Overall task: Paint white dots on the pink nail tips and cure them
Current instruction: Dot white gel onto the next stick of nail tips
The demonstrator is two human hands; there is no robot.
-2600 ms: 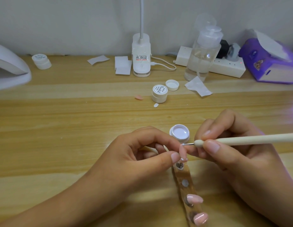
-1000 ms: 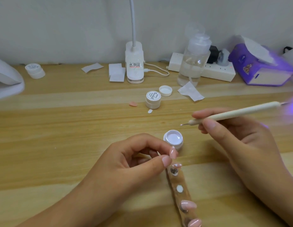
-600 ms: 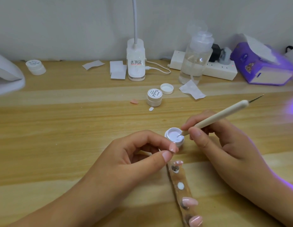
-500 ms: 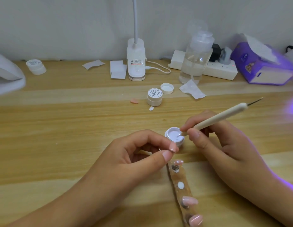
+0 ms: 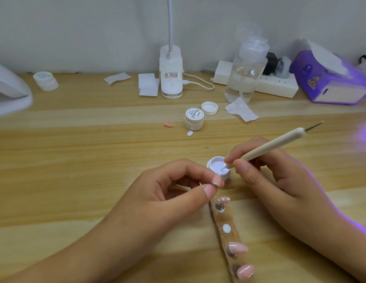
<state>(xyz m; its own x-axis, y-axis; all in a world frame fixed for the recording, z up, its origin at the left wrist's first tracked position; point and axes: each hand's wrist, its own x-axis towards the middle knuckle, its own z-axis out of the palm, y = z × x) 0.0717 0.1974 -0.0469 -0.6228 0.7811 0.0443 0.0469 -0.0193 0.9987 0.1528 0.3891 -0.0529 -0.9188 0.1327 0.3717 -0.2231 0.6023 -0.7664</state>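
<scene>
My right hand [image 5: 280, 176] grips a cream dotting pen [image 5: 270, 146], its metal tip dipped into the small open jar of white gel [image 5: 216, 165]. My left hand [image 5: 157, 199] pinches a thin white stick [image 5: 186, 187] between thumb and forefinger, just left of the jar; what sits on the stick's end is hidden. A wooden strip [image 5: 224, 218] lies below the jar with pink nail tips at its top [image 5: 224, 199], middle [image 5: 238, 247] and bottom [image 5: 245, 271].
A closed white jar [image 5: 194, 119], a loose lid [image 5: 209, 108] and a stray pink tip [image 5: 168, 124] lie mid-table. Along the back stand a lamp base [image 5: 171, 78], pump bottle [image 5: 245, 68], power strip [image 5: 276, 84] and purple tissue box [image 5: 329, 78]. A white curing lamp [image 5: 8, 88] is far left.
My right hand lifted the pen away from my left fingertips, swung it up, then lowered its tip into the gel jar, where it now dips. My left hand has hardly moved.
</scene>
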